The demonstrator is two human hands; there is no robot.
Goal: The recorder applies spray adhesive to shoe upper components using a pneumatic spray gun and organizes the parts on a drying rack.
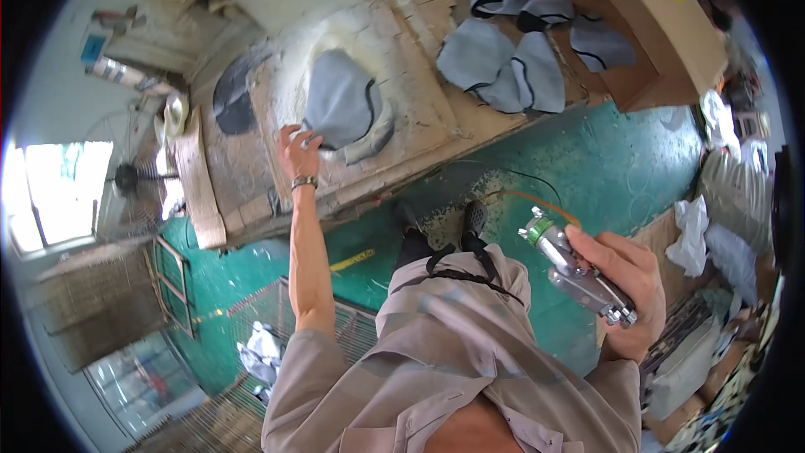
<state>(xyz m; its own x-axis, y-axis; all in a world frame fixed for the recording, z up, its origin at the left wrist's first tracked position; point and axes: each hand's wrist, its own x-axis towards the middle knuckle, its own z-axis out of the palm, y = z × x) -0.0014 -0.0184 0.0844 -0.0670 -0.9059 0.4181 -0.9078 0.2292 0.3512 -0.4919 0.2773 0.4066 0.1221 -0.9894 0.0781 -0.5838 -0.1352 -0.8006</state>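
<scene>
A grey fabric piece with black edging (340,101) lies on a work board dusted with pale residue. At its near left corner my left hand (299,153) has its fingers bent, pinching the edge. Under the piece's near right side shows another grey layer (371,141). My right hand (631,285) is wrapped round a metal spray gun (579,270), held off to the right, away from the table. The gun has a green ring near its nozzle, and an orange hose (537,200) shows behind it.
Several similar grey pieces (478,54) lie at the table's right, beside and in an open cardboard box (671,25). A dark round pad (237,92) lies left of the board. A standing fan (126,178) is at far left, wire racks (277,302) below, bags (689,235) at right.
</scene>
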